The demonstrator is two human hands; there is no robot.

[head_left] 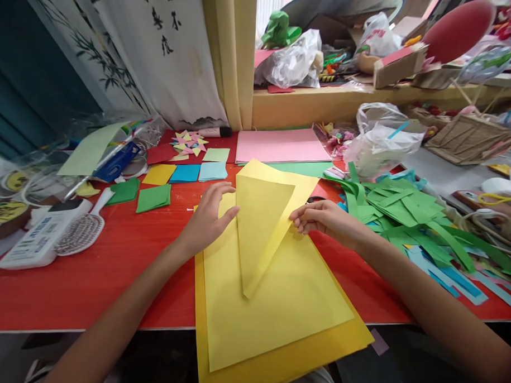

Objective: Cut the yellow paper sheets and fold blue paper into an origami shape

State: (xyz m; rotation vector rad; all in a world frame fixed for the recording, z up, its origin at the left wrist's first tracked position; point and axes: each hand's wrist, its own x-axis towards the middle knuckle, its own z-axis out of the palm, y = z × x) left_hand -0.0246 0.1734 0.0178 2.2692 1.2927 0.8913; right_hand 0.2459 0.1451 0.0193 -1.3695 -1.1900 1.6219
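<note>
A folded sheet of yellow paper [263, 225] stands slightly raised in front of me, with a flap folded over and its narrow point toward me. Beneath it lie a larger pale yellow sheet [280, 313] and darker yellow sheets [340, 348] that stick out past the table edge. My right hand [317, 218] pinches the folded sheet's right edge between thumb and fingers. At the sheet's left edge is my left hand [210, 218], thumb and fingers apart and curved; whether its thumb tip touches the paper I cannot tell.
Green paper scraps [410, 203] and blue strips [446, 274] are heaped at right. Pink sheets [283, 146] lie behind. Small coloured squares [185, 172], a folded paper star [189, 143], a hairbrush [83, 234] and a white box [43, 235] are at left.
</note>
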